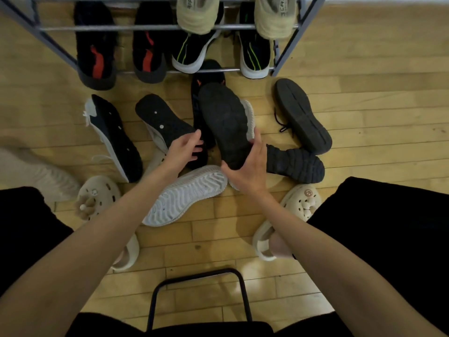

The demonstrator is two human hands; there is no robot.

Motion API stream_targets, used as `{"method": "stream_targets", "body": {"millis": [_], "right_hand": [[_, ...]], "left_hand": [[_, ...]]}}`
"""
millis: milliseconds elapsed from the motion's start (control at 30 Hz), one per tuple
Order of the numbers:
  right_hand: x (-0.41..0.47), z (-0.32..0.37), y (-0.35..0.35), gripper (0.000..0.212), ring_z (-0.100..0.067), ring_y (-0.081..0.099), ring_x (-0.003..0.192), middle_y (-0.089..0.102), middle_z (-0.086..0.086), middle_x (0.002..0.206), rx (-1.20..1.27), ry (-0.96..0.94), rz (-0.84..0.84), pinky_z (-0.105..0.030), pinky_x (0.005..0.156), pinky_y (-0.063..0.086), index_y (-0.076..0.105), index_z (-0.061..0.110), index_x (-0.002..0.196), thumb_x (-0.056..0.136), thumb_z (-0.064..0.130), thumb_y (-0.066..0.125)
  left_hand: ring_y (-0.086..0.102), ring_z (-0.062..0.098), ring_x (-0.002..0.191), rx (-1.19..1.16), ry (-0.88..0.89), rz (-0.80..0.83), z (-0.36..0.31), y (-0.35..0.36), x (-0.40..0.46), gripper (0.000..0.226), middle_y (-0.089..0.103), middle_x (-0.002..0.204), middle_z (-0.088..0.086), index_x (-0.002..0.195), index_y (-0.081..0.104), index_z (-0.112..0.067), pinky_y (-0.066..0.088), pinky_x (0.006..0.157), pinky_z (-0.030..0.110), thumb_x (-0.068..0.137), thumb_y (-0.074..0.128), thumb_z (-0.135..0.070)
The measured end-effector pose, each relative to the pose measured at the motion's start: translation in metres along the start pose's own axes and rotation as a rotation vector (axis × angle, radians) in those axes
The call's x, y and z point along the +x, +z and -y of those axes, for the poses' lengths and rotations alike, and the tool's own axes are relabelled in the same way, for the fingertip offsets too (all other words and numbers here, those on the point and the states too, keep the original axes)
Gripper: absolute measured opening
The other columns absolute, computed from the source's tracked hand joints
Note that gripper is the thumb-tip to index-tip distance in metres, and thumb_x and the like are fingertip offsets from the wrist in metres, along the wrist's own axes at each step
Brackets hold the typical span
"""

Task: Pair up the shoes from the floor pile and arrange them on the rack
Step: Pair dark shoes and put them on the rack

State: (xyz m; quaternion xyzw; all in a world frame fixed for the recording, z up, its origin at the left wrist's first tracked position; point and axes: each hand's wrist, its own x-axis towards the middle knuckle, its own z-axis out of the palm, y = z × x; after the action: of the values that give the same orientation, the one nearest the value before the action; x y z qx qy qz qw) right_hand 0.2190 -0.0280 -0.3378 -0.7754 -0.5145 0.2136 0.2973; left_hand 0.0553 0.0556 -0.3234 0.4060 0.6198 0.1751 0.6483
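A pile of shoes lies sole-up on the wooden floor before a grey metal rack (155,27). My right hand (250,166) grips the heel of a dark-soled shoe (223,122) with a pale upper, lifted over the pile. My left hand (187,149) rests with fingers spread on the heel of a black-soled white shoe (162,117). A white-soled shoe (187,195) lies between my forearms. On the rack stand a black pair with red marks (97,52), a black pair with green stripes (254,54) and a beige pair (196,13).
More shoes lie around: a black-soled white one (114,135) at left, a dark laced one (301,115) and a chunky black one (294,161) at right, a black one with orange marks (199,93) behind. I wear cream clogs (301,200). A black stool frame (199,295) stands below me.
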Motion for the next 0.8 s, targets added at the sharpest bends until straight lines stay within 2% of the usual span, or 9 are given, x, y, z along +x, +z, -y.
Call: {"method": "stream_targets", "body": {"millis": [67, 133, 200, 300, 467, 567, 633, 700, 800], "right_hand": [[-0.008, 0.003, 0.002, 0.106, -0.021, 0.045, 0.114, 0.045, -0.011, 0.126, 0.041, -0.073, -0.047, -0.039, 0.102, 0.043, 0.018, 0.007, 0.146, 0.064, 0.043, 0.076], [-0.014, 0.007, 0.006, 0.102, -0.024, 0.047, 0.114, 0.047, -0.015, 0.123, 0.057, -0.123, -0.105, -0.041, 0.099, 0.045, 0.022, 0.007, 0.142, 0.064, 0.041, 0.078], [-0.016, 0.008, 0.007, 0.099, -0.024, 0.047, 0.113, 0.048, -0.016, 0.121, 0.065, -0.123, -0.15, -0.039, 0.098, 0.045, 0.023, 0.011, 0.141, 0.064, 0.042, 0.078], [-0.017, 0.004, 0.004, 0.1, -0.021, 0.045, 0.113, 0.047, -0.013, 0.121, 0.042, -0.109, -0.152, -0.033, 0.1, 0.043, 0.024, 0.012, 0.141, 0.064, 0.043, 0.079], [-0.015, -0.008, -0.004, 0.095, -0.023, 0.046, 0.114, 0.048, -0.013, 0.124, -0.042, -0.164, -0.049, -0.032, 0.102, 0.041, 0.034, 0.002, 0.139, 0.067, 0.048, 0.076], [-0.007, -0.021, -0.016, 0.076, -0.025, 0.051, 0.106, 0.051, -0.014, 0.118, -0.087, -0.223, 0.03, -0.033, 0.094, 0.044, 0.038, 0.0, 0.137, 0.083, 0.048, 0.06], [0.0, -0.032, -0.025, 0.056, -0.026, 0.052, 0.102, 0.052, -0.016, 0.115, -0.139, -0.165, -0.028, -0.037, 0.09, 0.047, 0.044, -0.001, 0.133, 0.092, 0.036, 0.049], [0.007, -0.049, -0.033, 0.048, -0.027, 0.05, 0.11, 0.05, -0.016, 0.122, -0.207, 0.002, -0.071, -0.039, 0.096, 0.045, 0.043, 0.0, 0.134, 0.092, 0.022, 0.047], [0.016, -0.084, -0.05, 0.076, -0.03, 0.031, 0.137, 0.034, -0.015, 0.148, -0.308, 0.243, 0.129, -0.041, 0.112, 0.027, 0.023, 0.006, 0.148, 0.081, 0.014, 0.057]], "left_hand": [[0.061, 0.015, 0.113, -0.102, -0.004, 0.105, -0.004, 0.0, -0.003, 0.056, 0.063, 0.125, 0.001, 0.14, 0.046, -0.016, 0.05, 0.095, 0.033, 0.096, 0.045, -0.051], [0.063, 0.016, 0.114, -0.19, 0.016, 0.19, -0.007, 0.002, -0.005, 0.053, 0.064, 0.126, 0.002, 0.14, 0.045, -0.019, 0.05, 0.096, 0.034, 0.096, 0.045, -0.05], [0.064, 0.018, 0.114, -0.262, 0.037, 0.23, -0.009, 0.006, -0.006, 0.049, 0.065, 0.127, 0.004, 0.137, 0.048, -0.019, 0.05, 0.097, 0.035, 0.097, 0.046, -0.047], [0.064, 0.018, 0.114, -0.235, 0.078, 0.269, -0.014, 0.013, -0.008, 0.044, 0.065, 0.126, 0.003, 0.132, 0.05, -0.019, 0.052, 0.095, 0.033, 0.097, 0.048, -0.045], [0.067, 0.02, 0.107, -0.232, 0.071, 0.166, -0.014, 0.028, -0.008, 0.04, 0.066, 0.119, 0.002, 0.134, 0.047, -0.01, 0.056, 0.089, 0.033, 0.099, 0.051, -0.029], [0.066, 0.022, 0.106, -0.231, 0.041, 0.091, -0.008, 0.033, -0.005, 0.037, 0.061, 0.124, 0.006, 0.134, 0.046, -0.01, 0.057, 0.083, 0.03, 0.101, 0.047, -0.026], [0.064, 0.024, 0.107, -0.218, 0.011, 0.05, -0.007, 0.033, -0.002, 0.038, 0.059, 0.126, 0.006, 0.135, 0.045, -0.01, 0.056, 0.081, 0.028, 0.102, 0.044, -0.027], [0.061, 0.025, 0.109, -0.189, -0.008, 0.014, -0.005, 0.033, 0.001, 0.039, 0.058, 0.127, 0.005, 0.137, 0.046, -0.011, 0.055, 0.081, 0.027, 0.102, 0.044, -0.029], [0.061, 0.022, 0.107, -0.151, -0.005, 0.002, -0.002, 0.036, 0.004, 0.04, 0.058, 0.122, 0.001, 0.137, 0.047, -0.013, 0.053, 0.078, 0.026, 0.102, 0.044, -0.031]]}}
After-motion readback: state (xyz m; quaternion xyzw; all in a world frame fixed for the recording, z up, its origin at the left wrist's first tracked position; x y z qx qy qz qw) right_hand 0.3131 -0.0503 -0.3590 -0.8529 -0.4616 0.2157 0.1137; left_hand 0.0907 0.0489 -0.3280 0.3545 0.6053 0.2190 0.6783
